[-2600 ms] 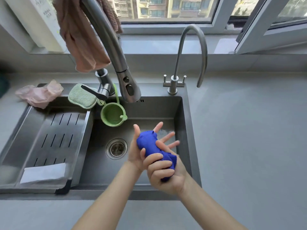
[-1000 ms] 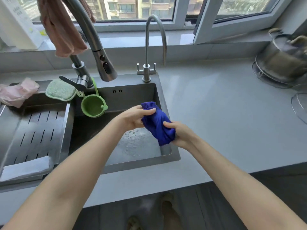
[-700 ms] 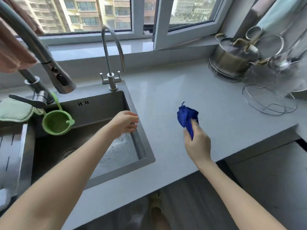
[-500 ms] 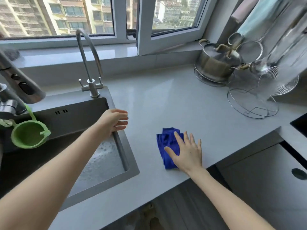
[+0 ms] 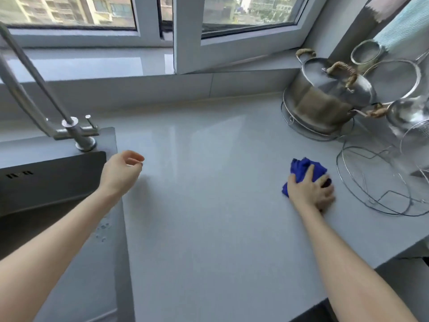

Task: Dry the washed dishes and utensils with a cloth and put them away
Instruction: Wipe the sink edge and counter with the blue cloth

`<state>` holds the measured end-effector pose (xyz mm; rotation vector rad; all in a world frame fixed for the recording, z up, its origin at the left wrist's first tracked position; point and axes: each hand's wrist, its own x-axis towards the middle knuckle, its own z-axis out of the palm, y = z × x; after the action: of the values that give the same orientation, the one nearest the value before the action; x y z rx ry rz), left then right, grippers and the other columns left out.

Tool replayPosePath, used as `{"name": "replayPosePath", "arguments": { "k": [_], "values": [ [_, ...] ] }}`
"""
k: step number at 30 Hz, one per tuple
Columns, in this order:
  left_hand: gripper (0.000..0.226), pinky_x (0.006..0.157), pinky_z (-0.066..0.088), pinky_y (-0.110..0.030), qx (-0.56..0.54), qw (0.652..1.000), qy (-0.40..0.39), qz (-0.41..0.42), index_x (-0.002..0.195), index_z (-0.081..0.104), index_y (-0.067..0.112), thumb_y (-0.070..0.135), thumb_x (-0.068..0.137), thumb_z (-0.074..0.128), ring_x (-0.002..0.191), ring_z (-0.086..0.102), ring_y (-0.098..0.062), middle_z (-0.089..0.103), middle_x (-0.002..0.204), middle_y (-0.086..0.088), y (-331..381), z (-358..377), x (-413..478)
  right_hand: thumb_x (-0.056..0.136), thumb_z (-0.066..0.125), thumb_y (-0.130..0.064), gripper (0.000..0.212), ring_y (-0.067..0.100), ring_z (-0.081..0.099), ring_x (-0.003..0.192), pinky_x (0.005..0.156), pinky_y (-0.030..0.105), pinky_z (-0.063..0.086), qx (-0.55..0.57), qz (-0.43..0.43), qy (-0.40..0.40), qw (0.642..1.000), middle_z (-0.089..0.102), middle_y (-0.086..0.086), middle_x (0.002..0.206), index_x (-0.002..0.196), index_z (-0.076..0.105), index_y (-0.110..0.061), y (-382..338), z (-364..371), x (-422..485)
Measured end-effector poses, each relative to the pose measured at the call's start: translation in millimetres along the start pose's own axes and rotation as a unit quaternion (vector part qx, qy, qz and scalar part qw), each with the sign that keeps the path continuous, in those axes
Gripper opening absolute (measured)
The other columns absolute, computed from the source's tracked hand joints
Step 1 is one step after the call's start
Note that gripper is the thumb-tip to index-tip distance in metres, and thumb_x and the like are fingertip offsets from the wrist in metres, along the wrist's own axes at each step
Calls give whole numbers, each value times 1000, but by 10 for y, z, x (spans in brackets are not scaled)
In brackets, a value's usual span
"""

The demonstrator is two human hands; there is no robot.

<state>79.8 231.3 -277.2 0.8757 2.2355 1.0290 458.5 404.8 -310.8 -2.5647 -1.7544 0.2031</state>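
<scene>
Right hand (image 5: 310, 191) is bearing down on the blue cloth (image 5: 304, 167), fingers bent over it & bunching it against the worktop (image 5: 209, 217), nr the right edge & just beside the wire rack (image 5: 371, 182). Cloth isn't touching the rack, as far as I can tell. Left hand (image 5: 120, 173) is hovering over the worktop's left edge, where it's meeting the sink (image 5: 46, 182) rim, fingers loosely curled, holding nothing. So the 2 hands are sitting well apart, w/ only 1 of them on anything.

Step in hand, prob.: cloth is being wiped over or parked on the worktop ahead of drying. No dish or utensil is being dried yet. Washed items seem to be waiting in the back right corner: a lidded steel pot (image 5: 325, 96) standing on a wire trivet (image 5: 290, 117), w/ mesh strainers (image 5: 394, 77) leaning behind it. Can't tell if they're wet.

Nxt move is calling for the right hand lifting the cloth off the worktop w/ a firm grip, & the left hand crossing over to take 1 item. The pot lid or a strainer is looking easiest to start on. The left hand should be steadying it while the cloth's working round it. That reach is passing over the rack, so keeping clear of its wires matters. A few water drops (image 5: 103, 231) are sitting on the sink rim, front-left; not urgent.
</scene>
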Motion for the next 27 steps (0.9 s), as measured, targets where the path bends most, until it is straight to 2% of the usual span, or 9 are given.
{"name": "replayPosePath", "arguments": {
  "k": [4, 9, 11, 14, 17, 20, 23, 25, 27],
  "values": [
    [21, 77, 50, -34, 13, 999, 44, 0, 92, 65, 17, 4, 84, 51, 82, 60, -22, 67, 91, -7, 165, 195, 321, 90, 40, -52, 68, 42, 18, 141, 112, 54, 18, -1, -239, 9, 971, 12, 17, 159, 151, 22, -29, -1243, 219, -314],
    [23, 77, 46, -30, 30, 995, 94, -1, 97, 66, 11, 3, 85, 48, 84, 58, -20, 64, 91, -6, 295, 241, 532, 76, 46, -48, 68, 40, 32, 138, 109, 62, 20, 24, -674, -48, 737, 31, 11, 155, 143, 39, -37, -1120, 413, -1289],
    [23, 75, 43, -28, 46, 994, 99, 1, 95, 66, 13, 3, 84, 48, 83, 59, -19, 65, 90, -3, 285, 191, 545, 75, 44, -45, 66, 32, 34, 140, 110, 60, 20, 26, -677, -51, 734, 34, 7, 154, 142, 41, -39, -1009, 294, -774],
    [22, 74, 41, -26, 61, 990, 128, -4, 90, 67, 16, 3, 83, 50, 81, 59, -17, 65, 88, 1, 167, 26, 459, 88, 43, -44, 60, 28, 25, 143, 113, 54, 19, 5, -401, -4, 916, 24, 9, 158, 147, 32, -36, -1289, 145, 221],
    [19, 78, 43, -29, 68, 983, 169, -17, 93, 69, 13, 6, 86, 53, 83, 59, -19, 65, 89, -1, -46, -174, 316, 92, 40, -48, 65, 43, 17, 141, 113, 55, 16, 22, -200, 4, 980, 12, 18, 158, 151, 23, -28, -2093, 136, 307],
    [20, 78, 39, -25, 38, 969, 240, -39, 103, 65, 9, 5, 87, 54, 85, 59, -18, 64, 89, -1, -228, -316, 171, 89, 41, -48, 67, 45, 18, 140, 112, 56, 14, 20, -369, -20, 929, 13, 21, 158, 150, 26, -27, -2823, 447, -671],
    [25, 76, 37, -24, -25, 953, 295, -66, 111, 56, 10, 6, 86, 56, 80, 56, -16, 62, 86, 1, -328, -346, 18, 85, 42, -48, 64, 41, 25, 140, 112, 53, 17, -6, -670, -50, 740, 22, 17, 157, 147, 34, -32, -2873, 595, -1433],
    [28, 75, 37, -24, -47, 952, 292, -76, 113, 53, 13, 6, 86, 57, 78, 56, -13, 62, 82, 4, -426, -383, -81, 87, 47, -44, 58, 34, 29, 141, 113, 48, 20, -18, -758, -60, 650, 26, 11, 157, 144, 38, -37, -3011, 548, -1261],
    [29, 74, 37, -25, -48, 953, 288, -87, 113, 52, 15, 6, 85, 57, 78, 56, -12, 61, 82, 6, -556, -462, -171, 90, 47, -41, 56, 27, 26, 142, 112, 43, 21, -22, -710, -47, 702, 24, 7, 158, 145, 34, -40, -3291, 501, -1103]
  ]
}}
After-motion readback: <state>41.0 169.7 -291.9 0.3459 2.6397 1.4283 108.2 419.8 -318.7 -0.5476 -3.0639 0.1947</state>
